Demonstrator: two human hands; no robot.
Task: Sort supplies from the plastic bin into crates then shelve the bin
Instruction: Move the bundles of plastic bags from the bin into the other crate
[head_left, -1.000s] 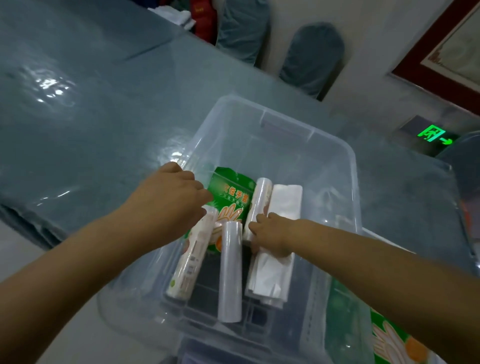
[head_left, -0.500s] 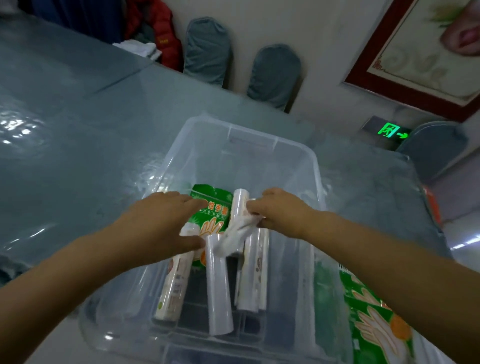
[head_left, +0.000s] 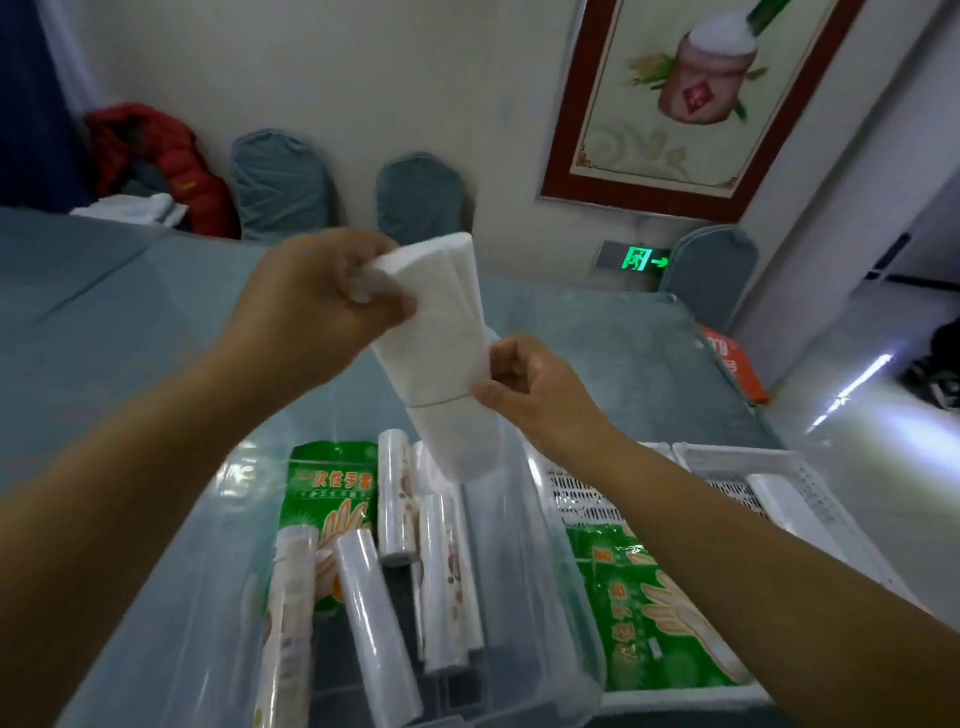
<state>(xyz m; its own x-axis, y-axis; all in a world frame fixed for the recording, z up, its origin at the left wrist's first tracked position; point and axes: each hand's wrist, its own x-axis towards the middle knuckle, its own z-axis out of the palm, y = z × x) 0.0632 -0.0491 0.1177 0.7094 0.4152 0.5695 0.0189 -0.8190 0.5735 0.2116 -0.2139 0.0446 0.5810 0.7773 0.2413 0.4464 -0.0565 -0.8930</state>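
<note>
While the clear bin (head_left: 535, 597) sits on the grey counter (head_left: 104, 338), both hands hold a white bundle of folded bags (head_left: 447, 358) in the air above its far end. The left hand (head_left: 317, 306) grips the bundle's top corner, fingers and thumb curled round it; the right hand (head_left: 524, 384) pinches its right edge lower down, at the thin band that circles it. The bundle hangs tilted, its lower end just over the bin's far rim.

Inside the bin lie five rolls: one printed roll (head_left: 291, 623) at the left, one plain white roll (head_left: 374, 623) beside it, and three more (head_left: 441, 566) close together to the right. One green glove pack (head_left: 332, 483) lies beneath the left rolls. To the right of the bin stand two white crates; the near crate (head_left: 576, 499) touches the bin and holds a second green pack (head_left: 654, 618), and the far crate (head_left: 737, 457) is beside it.
</note>
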